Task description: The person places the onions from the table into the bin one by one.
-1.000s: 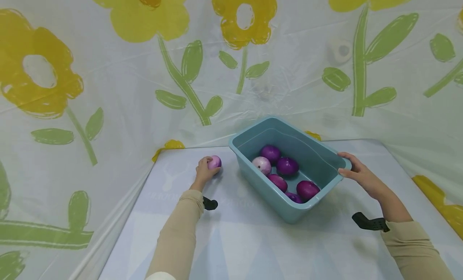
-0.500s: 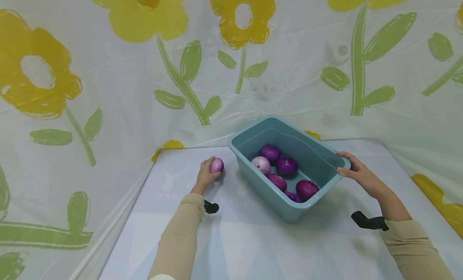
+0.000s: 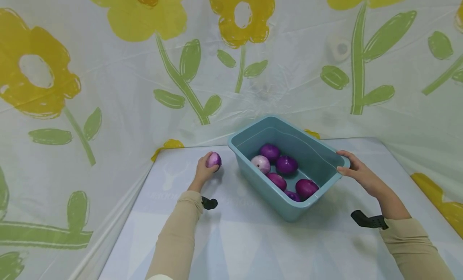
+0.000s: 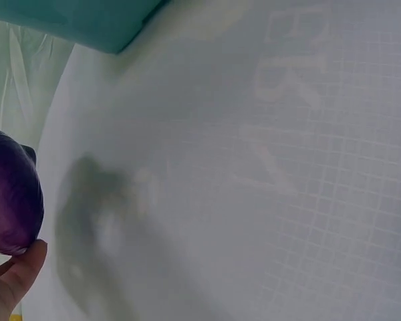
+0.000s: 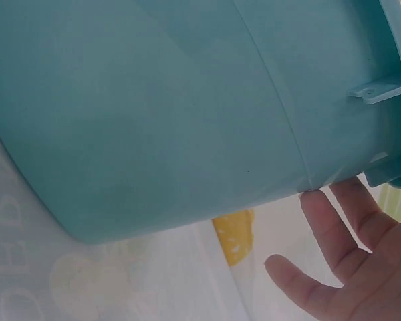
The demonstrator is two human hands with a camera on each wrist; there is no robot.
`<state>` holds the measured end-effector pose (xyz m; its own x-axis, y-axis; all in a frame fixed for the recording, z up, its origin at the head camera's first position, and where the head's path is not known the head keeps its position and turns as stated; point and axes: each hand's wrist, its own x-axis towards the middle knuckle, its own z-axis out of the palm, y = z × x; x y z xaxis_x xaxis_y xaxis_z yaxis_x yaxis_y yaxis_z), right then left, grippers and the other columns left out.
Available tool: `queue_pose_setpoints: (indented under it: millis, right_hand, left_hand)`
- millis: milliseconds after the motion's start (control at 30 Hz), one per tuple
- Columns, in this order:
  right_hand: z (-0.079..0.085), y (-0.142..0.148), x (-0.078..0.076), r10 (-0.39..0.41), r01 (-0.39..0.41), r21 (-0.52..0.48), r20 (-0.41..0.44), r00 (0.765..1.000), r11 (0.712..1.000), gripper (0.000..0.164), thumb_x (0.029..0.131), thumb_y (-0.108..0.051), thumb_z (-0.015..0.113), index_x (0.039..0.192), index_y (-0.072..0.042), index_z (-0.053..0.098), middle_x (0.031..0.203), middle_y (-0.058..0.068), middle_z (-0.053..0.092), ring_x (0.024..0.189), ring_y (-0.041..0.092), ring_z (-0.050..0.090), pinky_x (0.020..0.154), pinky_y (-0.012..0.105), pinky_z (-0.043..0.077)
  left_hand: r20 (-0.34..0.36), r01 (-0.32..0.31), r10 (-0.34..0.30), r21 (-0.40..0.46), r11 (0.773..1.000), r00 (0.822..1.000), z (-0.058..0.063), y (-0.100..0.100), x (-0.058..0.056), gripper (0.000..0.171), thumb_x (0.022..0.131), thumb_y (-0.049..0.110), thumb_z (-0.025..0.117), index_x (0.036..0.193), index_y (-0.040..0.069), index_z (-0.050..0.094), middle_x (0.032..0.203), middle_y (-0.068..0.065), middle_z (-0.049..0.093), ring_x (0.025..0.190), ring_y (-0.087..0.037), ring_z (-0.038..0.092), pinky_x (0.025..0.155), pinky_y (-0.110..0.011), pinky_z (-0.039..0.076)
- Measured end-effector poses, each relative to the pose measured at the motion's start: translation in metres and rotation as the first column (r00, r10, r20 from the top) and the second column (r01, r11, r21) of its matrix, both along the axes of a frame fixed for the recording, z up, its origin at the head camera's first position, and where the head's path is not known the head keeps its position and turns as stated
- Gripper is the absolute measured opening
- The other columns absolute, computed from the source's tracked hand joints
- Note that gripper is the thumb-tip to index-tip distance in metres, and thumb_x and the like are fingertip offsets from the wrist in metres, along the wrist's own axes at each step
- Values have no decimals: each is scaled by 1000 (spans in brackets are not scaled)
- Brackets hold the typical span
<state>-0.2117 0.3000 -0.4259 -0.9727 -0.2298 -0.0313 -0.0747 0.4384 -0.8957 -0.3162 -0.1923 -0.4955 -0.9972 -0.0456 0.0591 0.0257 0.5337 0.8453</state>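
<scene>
In the head view my left hand (image 3: 203, 171) holds a purple onion (image 3: 214, 161) between thumb and fingers. The same onion (image 4: 12, 190) shows at the left edge of the left wrist view, above the table, its shadow apart from it. To its right stands a blue plastic bin (image 3: 265, 191), set at an angle. My right hand (image 3: 363, 176) grips the rim at the bin's right end, thumb over the edge; in the right wrist view its fingers (image 5: 327, 224) lie under the outer wall. Inside are several purple onions, one a dark onion (image 3: 287, 165), and a paler, whitish onion (image 3: 261, 164).
The table (image 3: 238, 244) has a pale, printed cover. Behind it and at the sides hangs a whitish curtain (image 3: 123, 71) with yellow flowers. Black straps (image 3: 369, 220) sit on the wrists.
My left hand first shifted slightly right with the onion, then back left and a little up in the head view. The right hand and the bin have stayed where they were.
</scene>
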Motion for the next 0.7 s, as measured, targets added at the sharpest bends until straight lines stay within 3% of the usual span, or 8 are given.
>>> queue_pose_setpoints:
  millis: [233,700]
  right_hand:
    - [0,0,1,6,-6,-6,-11,1000,1000,62,92,-24,49,144,-24,15,147,29,1,125,55,10,90,75,17]
    - [-1,1,1,4,-4,-2,-2,1000,1000,63,92,-25,49,144,-24,14,147,29,-1,126,55,9,90,75,18]
  left_hand:
    - [-35,-6,9,86,996,999,20,-2,-4,62,81,5,63,138,8,38,138,-24,34,126,-38,33,103,-52,29]
    - [-64,-4,11,105,994,998,55,-7,-10,62,84,8,61,140,10,35,142,-18,31,130,-35,30,104,-51,29]
